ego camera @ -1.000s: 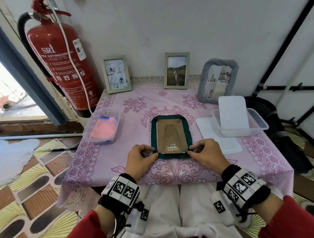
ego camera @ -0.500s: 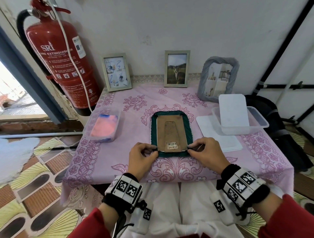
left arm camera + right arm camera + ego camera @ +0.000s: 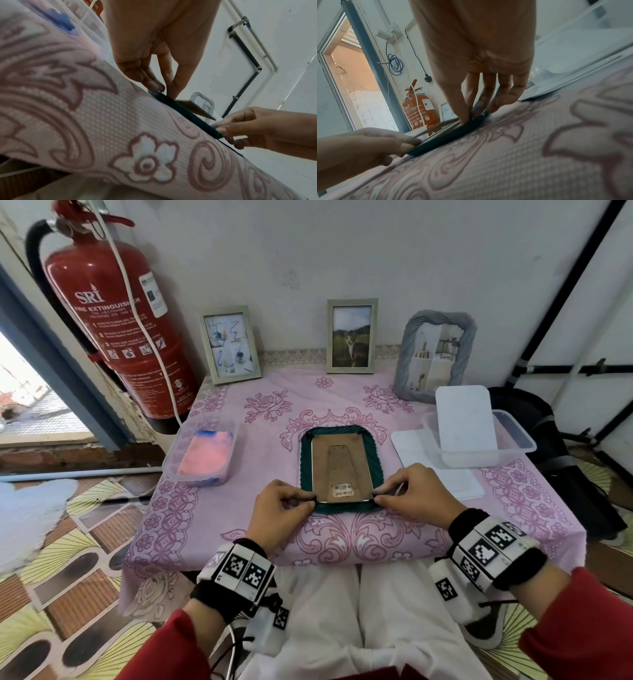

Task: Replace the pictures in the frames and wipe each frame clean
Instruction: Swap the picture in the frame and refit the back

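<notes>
A dark green picture frame point(image 3: 306, 463) lies face down in the middle of the pink tablecloth point(image 3: 239, 508). Its brown backing board point(image 3: 340, 463), with a barcode sticker, faces up. My left hand point(image 3: 308, 501) pinches the frame's near left corner, and my right hand point(image 3: 380, 498) pinches the near right corner. In the left wrist view, thumb and forefinger of the left hand point(image 3: 163, 89) meet on the green frame point(image 3: 185, 113), and the backing board point(image 3: 193, 108) stands slightly raised. In the right wrist view, the right hand point(image 3: 470, 117) nips the frame point(image 3: 447, 138) at its corner.
Three framed pictures lean on the back wall: a silver frame point(image 3: 228, 345), another silver frame point(image 3: 352, 337), and a grey frame point(image 3: 435, 354). A clear tub with a pink-blue cloth point(image 3: 202, 455) stands at the left. A clear tub point(image 3: 513, 436) with white sheets is right. A fire extinguisher point(image 3: 116, 320) stands at the back left.
Both hands stay at the frame's near corners, with only small finger shifts. The frame lies in the same place.
</notes>
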The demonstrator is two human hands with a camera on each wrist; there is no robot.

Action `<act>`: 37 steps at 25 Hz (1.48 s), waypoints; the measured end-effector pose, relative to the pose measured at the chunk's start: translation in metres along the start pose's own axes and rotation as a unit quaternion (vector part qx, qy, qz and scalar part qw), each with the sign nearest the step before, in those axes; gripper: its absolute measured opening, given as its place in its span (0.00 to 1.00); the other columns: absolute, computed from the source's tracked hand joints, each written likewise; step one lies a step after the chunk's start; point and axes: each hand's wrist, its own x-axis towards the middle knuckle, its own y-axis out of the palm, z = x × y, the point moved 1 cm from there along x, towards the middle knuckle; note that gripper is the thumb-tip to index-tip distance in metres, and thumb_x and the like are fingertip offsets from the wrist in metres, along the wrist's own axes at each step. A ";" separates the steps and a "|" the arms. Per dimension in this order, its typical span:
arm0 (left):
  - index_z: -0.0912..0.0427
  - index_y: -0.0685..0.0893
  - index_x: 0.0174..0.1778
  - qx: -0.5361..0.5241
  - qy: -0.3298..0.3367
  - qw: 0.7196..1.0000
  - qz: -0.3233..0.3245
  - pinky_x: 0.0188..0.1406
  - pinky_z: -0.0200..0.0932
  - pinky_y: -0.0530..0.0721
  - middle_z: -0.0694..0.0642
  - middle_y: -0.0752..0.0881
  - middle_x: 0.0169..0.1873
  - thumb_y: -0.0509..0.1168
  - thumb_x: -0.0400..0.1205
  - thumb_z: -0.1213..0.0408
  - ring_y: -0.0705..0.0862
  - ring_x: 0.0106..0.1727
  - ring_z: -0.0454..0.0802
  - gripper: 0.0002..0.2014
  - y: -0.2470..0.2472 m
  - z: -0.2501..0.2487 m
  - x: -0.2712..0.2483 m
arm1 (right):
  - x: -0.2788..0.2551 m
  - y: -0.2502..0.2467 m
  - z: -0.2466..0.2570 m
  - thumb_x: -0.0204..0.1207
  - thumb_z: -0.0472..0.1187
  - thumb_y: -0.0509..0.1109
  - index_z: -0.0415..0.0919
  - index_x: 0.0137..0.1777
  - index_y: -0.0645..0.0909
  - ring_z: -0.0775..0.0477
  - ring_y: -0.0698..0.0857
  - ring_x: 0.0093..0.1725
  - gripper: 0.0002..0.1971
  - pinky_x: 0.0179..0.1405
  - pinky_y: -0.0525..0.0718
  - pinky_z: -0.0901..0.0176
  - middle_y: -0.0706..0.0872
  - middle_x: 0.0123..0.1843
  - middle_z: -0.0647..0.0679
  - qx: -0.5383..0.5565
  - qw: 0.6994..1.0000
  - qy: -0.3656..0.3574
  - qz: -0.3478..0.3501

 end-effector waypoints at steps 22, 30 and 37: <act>0.61 0.87 0.42 -0.045 -0.051 0.995 0.071 0.37 0.37 0.83 0.58 0.86 0.31 0.74 0.72 0.71 0.83 0.34 0.51 0.05 -0.006 0.003 0.010 | 0.006 -0.006 0.005 0.66 0.38 0.79 0.42 0.35 0.90 0.68 0.81 0.26 0.01 0.27 0.75 0.80 0.83 0.26 0.61 -0.060 0.997 -0.024 0.051; 0.68 0.81 0.58 -0.014 -0.077 0.997 0.029 0.44 0.43 0.83 0.60 0.83 0.41 0.67 0.79 0.72 0.81 0.39 0.52 0.12 0.003 0.000 0.021 | 0.011 0.003 0.019 0.76 0.36 0.71 0.44 0.50 0.87 0.55 0.82 0.44 0.06 0.42 0.78 0.74 0.85 0.46 0.52 0.023 0.998 -0.053 0.020; 0.68 0.77 0.61 -0.296 -0.079 0.950 0.053 0.32 0.43 0.90 0.65 0.87 0.39 0.60 0.82 0.76 0.89 0.33 0.51 0.12 0.005 -0.020 0.015 | 0.022 0.004 0.033 0.80 0.36 0.65 0.45 0.56 0.85 0.50 0.78 0.52 0.10 0.49 0.74 0.76 0.79 0.55 0.42 0.025 0.998 -0.056 0.008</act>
